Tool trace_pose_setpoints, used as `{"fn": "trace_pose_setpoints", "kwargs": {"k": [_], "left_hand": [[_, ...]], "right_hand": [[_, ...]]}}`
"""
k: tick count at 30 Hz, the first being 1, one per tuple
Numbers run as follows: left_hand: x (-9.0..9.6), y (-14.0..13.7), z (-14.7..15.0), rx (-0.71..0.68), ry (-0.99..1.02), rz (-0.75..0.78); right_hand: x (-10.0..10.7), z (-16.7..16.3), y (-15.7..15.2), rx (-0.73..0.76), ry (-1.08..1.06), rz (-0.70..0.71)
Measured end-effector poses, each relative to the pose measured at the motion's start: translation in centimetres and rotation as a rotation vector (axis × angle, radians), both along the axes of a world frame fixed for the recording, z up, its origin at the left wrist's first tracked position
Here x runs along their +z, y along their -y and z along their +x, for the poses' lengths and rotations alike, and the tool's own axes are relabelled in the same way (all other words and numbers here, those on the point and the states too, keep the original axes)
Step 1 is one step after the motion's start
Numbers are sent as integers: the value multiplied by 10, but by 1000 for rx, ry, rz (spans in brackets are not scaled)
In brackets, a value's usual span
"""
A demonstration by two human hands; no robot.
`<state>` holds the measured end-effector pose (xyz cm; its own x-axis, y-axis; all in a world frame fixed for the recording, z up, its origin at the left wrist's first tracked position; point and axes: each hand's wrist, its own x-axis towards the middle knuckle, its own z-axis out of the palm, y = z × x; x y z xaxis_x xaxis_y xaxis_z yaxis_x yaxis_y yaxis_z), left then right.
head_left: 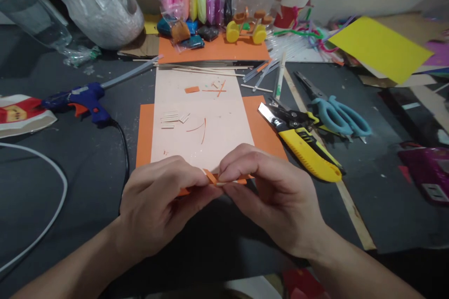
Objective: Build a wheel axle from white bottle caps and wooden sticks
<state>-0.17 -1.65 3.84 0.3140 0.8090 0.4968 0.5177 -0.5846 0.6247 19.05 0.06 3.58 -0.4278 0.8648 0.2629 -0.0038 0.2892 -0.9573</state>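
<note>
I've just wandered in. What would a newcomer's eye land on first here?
Probably the left hand and right hand in the foreground, pinching an orange piece by the near edge of a pale sheet. Then the yellow cutter on the right and the blue glue gun on the left. At the back, bright packets form a row right of a metal kettle.

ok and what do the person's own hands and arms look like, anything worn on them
Both the left hand and the right hand are ungloved, and no ring shows on the fingers in view. The left forearm and right forearm are bare as far as the picture reaches: no sleeve, watch or bracelet shows, and no markings stand out.
</note>
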Motion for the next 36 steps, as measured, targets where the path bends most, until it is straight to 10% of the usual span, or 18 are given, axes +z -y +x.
{"fn": "trace_pose_setpoints", "kwargs": {"k": [21, 29, 36], "left_hand": [[-2, 11, 12, -122, 856, -910], [-3, 6, 12, -76, 899, -1021], [-3, 8, 12, -27, 871, -970]], "right_hand": [[3, 10, -1, -133, 333, 539], [-1, 6, -1, -128, 267, 490], [-5, -2, -1, -71, 101, 117]]}}
